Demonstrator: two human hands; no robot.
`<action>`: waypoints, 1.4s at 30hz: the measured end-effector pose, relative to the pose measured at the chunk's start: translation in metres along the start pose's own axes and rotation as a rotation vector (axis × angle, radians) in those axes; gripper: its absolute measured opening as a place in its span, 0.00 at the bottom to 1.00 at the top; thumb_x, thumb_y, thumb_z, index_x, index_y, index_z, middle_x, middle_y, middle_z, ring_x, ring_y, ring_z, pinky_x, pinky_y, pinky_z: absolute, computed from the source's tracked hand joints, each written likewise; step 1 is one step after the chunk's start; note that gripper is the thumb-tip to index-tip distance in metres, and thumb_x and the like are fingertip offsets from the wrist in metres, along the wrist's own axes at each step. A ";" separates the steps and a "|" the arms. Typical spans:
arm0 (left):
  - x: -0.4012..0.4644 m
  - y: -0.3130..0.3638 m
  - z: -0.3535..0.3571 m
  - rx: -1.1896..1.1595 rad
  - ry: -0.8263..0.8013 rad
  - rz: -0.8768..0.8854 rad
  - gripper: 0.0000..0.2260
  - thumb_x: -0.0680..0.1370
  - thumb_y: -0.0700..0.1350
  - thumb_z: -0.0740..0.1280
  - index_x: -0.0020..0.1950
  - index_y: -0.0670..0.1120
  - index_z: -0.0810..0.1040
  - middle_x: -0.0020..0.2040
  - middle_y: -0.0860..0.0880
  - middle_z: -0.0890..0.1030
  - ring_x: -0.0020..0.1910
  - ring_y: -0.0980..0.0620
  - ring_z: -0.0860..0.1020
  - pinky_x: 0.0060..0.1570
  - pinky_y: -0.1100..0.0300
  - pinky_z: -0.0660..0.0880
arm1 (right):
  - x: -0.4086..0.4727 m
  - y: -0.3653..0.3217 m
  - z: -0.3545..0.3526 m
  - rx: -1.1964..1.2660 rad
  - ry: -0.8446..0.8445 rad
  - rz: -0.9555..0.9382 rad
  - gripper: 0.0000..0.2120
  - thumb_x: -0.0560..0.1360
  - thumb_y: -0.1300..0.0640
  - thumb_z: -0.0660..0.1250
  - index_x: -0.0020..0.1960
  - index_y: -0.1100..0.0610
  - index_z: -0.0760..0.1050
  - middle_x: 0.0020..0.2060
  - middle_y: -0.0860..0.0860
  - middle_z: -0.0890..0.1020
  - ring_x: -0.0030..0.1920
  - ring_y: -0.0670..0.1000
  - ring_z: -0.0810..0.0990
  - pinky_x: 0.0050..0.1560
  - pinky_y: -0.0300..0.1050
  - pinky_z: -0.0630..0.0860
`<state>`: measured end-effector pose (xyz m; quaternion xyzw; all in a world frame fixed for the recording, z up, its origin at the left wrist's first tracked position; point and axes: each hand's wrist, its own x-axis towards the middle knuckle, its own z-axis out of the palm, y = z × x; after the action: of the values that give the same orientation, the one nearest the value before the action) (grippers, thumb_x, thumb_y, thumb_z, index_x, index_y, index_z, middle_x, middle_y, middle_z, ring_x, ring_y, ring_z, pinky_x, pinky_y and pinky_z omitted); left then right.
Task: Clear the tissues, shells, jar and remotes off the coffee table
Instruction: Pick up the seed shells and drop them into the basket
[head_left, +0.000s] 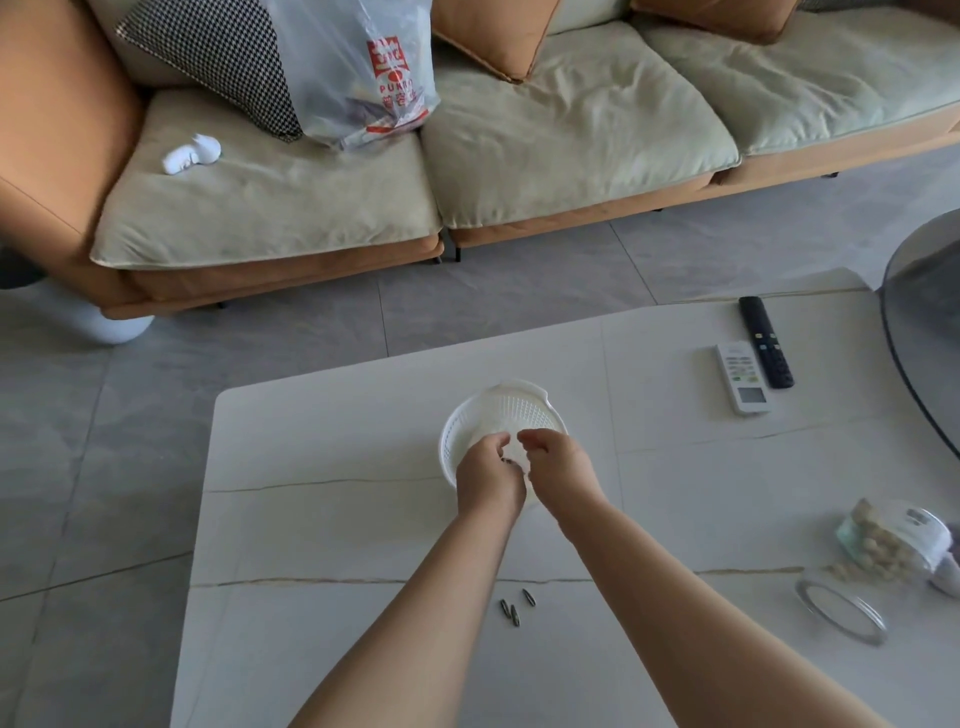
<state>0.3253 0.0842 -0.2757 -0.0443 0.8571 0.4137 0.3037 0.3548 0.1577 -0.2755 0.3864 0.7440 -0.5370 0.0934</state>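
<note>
Left hand and right hand curl over white colander, contents unclear; three sunflower seed shells lie nearer the body, behind both wrists

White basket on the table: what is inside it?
Both hands, left hand and right hand, reach into the white basket. Something dark shows between them; the rest is covered.

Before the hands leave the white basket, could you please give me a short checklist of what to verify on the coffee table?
1. Both hands, left hand and right hand, over the white basket: ok.
2. Shells released into the basket: cannot tell, fingers hide them.
3. Table free of shells: not ok, three shells remain.
4. Remotes cleared: not ok, white remote and black remote remain.
5. Jar closed: not ok, lid lies beside it.
</note>
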 end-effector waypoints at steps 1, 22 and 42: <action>0.000 -0.001 0.001 -0.007 -0.006 -0.001 0.22 0.79 0.34 0.60 0.72 0.46 0.69 0.71 0.47 0.72 0.68 0.49 0.72 0.62 0.61 0.66 | -0.001 0.002 -0.001 0.006 -0.003 -0.011 0.21 0.78 0.68 0.52 0.67 0.60 0.72 0.65 0.55 0.76 0.66 0.53 0.73 0.66 0.43 0.68; -0.029 -0.154 0.047 0.526 -0.145 -0.120 0.15 0.79 0.43 0.61 0.66 0.45 0.72 0.63 0.47 0.77 0.63 0.48 0.75 0.59 0.57 0.72 | -0.032 0.158 0.043 -0.620 -0.311 0.019 0.19 0.76 0.64 0.57 0.67 0.58 0.66 0.63 0.55 0.71 0.60 0.56 0.76 0.55 0.50 0.77; -0.015 -0.156 0.072 0.367 -0.022 -0.252 0.11 0.77 0.44 0.60 0.49 0.48 0.83 0.50 0.46 0.84 0.49 0.44 0.81 0.42 0.60 0.70 | -0.024 0.173 0.089 -0.736 -0.195 -0.081 0.09 0.73 0.66 0.61 0.52 0.58 0.68 0.53 0.55 0.75 0.48 0.58 0.79 0.36 0.46 0.66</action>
<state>0.4234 0.0323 -0.4076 -0.0904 0.9024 0.2099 0.3652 0.4639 0.0905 -0.4239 0.2443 0.8895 -0.2713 0.2749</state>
